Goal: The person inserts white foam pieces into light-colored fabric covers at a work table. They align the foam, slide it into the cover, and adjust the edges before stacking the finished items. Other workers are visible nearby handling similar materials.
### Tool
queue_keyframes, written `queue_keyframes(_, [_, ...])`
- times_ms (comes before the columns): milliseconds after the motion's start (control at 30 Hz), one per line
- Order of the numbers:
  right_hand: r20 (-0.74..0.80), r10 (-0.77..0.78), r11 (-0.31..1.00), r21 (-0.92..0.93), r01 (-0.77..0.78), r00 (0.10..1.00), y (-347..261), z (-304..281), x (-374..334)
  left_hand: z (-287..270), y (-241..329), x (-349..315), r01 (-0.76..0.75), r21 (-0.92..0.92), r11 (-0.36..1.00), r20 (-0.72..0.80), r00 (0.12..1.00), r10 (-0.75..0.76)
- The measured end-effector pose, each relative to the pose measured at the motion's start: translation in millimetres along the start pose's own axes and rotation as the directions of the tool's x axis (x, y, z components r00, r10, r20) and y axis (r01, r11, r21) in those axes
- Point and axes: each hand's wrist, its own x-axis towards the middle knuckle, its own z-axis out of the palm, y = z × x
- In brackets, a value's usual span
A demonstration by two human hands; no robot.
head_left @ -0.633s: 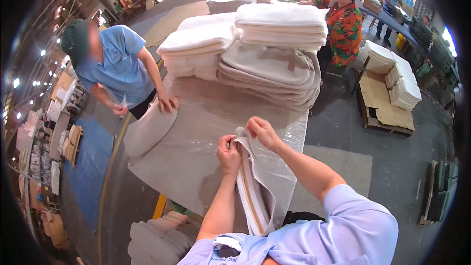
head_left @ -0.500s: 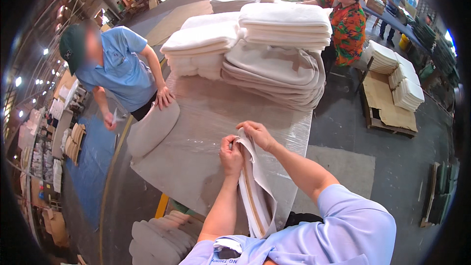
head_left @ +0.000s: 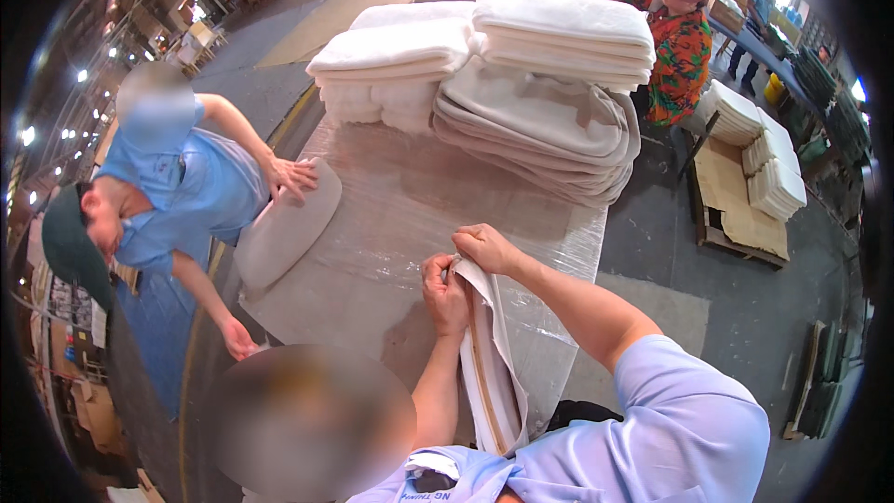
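Note:
My left hand and my right hand pinch the upper end of a folded piece of beige fabric close together over the table. Its white inner side shows, with a tan strip running along its length. The fabric hangs lengthwise from my fingers toward my body. Both hands are closed, and the fingertips partly hide the gripped edge. Left of my hands, a co-worker's hand rests on a rounded beige fabric piece at the table's left edge.
The table has a shiny plastic covering. Stacked white pads and folded beige pieces fill its far end. A co-worker in blue leans in from the left. A pallet with white stacks stands right. A blurred patch hides the lower left.
The co-worker on the left has bent sideways, and their lower hand has moved down toward the table's near left corner. My hands keep their grip on the fabric with little movement.

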Motion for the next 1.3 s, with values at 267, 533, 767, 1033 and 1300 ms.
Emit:
queue_keyframes(267, [0.050, 0.202, 0.715, 0.675, -0.182, 0.978, -15.6, 10.4, -5.5, -2.7, -2.2, 6.3, 0.075, -0.292, 0.954, 0.046, 0.997, -0.064])
queue_keyframes(533, [-0.024, 0.138, 0.979, 0.154, -0.133, 0.990, 5.0, -12.0, -9.5, 15.4, 17.9, 2.7, 0.109, -0.152, 0.982, 0.077, 0.992, -0.098])
queue_keyframes(767, [0.182, 0.172, 0.955, 0.212, -0.209, 0.968, -5.2, 22.1, 20.2, -22.8, -20.9, 5.1, 0.160, -0.215, 0.963, 0.015, 0.987, -0.161])
queue_keyframes(1033, [-0.212, 0.495, 0.760, 0.576, -0.302, 0.843, 53.4, 31.1, -1.4, -9.7, 20.0, 0.4, 0.138, -0.152, 0.979, 0.031, 0.990, -0.135])
queue_keyframes(1300, [-0.426, -0.348, 0.799, 0.331, 0.501, 0.835, -174.9, -34.3, -18.0, -51.3, 184.2, -12.3, -0.521, -0.136, 0.843, -0.071, 0.853, 0.516])
